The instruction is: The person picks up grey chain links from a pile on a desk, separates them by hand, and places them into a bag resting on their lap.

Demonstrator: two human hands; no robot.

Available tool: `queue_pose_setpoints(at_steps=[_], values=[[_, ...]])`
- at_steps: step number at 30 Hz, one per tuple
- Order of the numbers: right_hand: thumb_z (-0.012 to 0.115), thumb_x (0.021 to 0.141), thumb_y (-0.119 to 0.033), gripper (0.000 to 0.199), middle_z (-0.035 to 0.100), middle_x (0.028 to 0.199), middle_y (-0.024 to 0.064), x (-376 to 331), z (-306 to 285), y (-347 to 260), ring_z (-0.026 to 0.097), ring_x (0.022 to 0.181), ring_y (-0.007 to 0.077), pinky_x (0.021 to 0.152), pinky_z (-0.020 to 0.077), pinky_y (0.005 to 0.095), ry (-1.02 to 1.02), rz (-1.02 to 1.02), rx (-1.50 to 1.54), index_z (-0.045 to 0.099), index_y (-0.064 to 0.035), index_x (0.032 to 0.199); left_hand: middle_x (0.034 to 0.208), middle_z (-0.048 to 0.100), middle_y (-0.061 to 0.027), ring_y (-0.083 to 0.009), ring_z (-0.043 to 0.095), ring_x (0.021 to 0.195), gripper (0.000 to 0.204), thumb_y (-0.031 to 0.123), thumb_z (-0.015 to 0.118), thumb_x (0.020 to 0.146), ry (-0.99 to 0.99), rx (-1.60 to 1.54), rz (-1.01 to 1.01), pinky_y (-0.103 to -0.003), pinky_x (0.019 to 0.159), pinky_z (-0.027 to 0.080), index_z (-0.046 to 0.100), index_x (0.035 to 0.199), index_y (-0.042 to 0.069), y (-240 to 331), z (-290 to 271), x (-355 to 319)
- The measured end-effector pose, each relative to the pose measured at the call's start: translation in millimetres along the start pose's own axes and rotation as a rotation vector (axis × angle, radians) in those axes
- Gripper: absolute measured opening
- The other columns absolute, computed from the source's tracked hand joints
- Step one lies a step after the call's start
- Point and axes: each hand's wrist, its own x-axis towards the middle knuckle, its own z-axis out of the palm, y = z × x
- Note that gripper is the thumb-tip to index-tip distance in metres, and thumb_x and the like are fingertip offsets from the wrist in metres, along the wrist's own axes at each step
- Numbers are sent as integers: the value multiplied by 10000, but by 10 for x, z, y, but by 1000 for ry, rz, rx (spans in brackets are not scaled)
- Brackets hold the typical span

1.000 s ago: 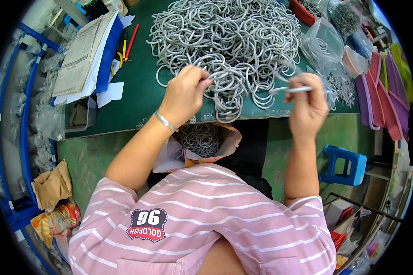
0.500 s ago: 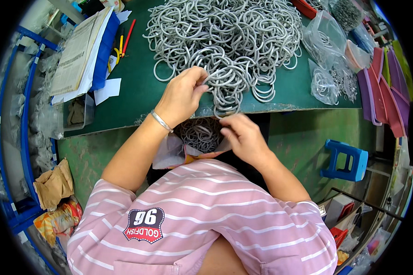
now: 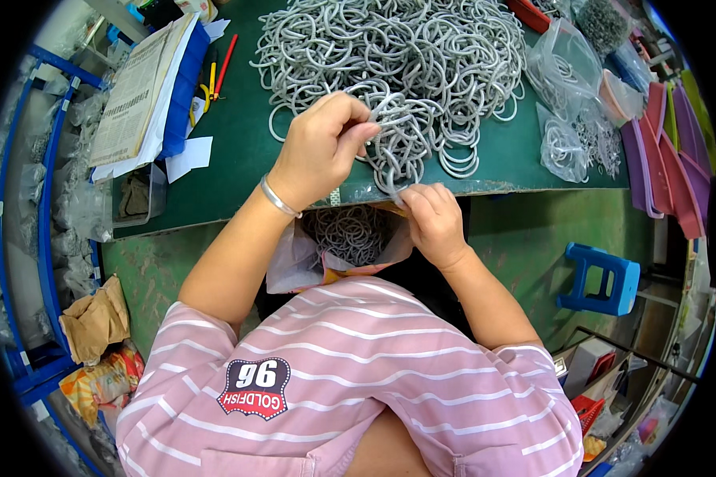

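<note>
The person is leaning over a green tabletop [image 3: 239, 143] that is carrying a large heap of grey rings [image 3: 398, 56]. The left hand [image 3: 320, 147] is closing its fingers on a bunch of rings [image 3: 398, 131] at the near side of the heap. The right hand [image 3: 431, 222] is pinching the low end of that bunch at the tabletop's front edge. Just below that edge, a bag [image 3: 294, 258] is gaping open in the person's lap, holding more grey rings [image 3: 350, 234]. To the right, 2 clear plastic bags [image 3: 569, 103] are lying on the tabletop holding grey rings. A blue stool [image 3: 601, 278] is standing on the floor.
</note>
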Motion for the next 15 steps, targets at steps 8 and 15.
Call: queue_pose_setpoints(at_steps=[8,15], values=[[588,854,-3,131,554,736,113,113,-333,-202,548,636,246,590,447,293,170,336,435,610,19,981,772,537,-70,-121,578,629,79,-67,548,837,-127,52,30,-247,560,453,511,809,-3,-67,6,-375],[560,892,-79,133,588,796,165,-92,-175,-137,587,696,306,633,475,335,32,518,422,608,13,975,733,571,-87,-160,559,630,167,131,482,936,45,132,-133,-272,568,430,581,946,-3,-154,160,-120]])
